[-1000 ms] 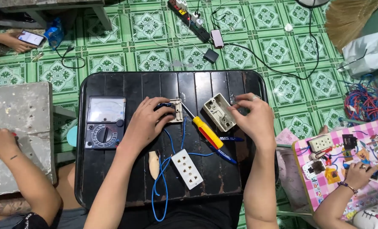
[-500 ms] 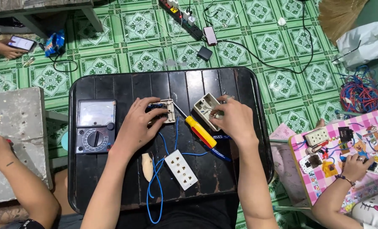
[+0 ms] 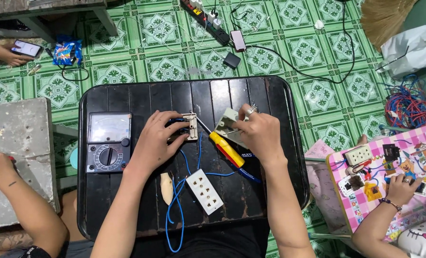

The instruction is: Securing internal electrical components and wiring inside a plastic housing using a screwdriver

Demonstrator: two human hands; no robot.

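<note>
My left hand [image 3: 156, 138] grips a small beige switch module [image 3: 190, 126] with blue wires running from it, on the black slatted table [image 3: 103, 200]. My right hand [image 3: 258, 131] holds a grey-beige plastic socket box [image 3: 226, 123] just right of the module. A yellow-and-red handled screwdriver [image 3: 226, 149] lies between my hands, its shaft pointing up-left toward the module. A white multi-hole socket plate [image 3: 204, 191] lies nearer to me, with blue wires [image 3: 174, 210] looping down from it.
An analog multimeter [image 3: 108, 142] sits at the table's left. Another person's arm [image 3: 17, 191] rests on a grey slab at left. At right, a person's hand [image 3: 399, 188] works on a pink board [image 3: 366, 205] with sockets. A power strip [image 3: 206, 19] and cables lie on the tiled floor.
My right hand has closed in over the socket box, bringing it nearer to the switch module. My left hand keeps its grip on the module.
</note>
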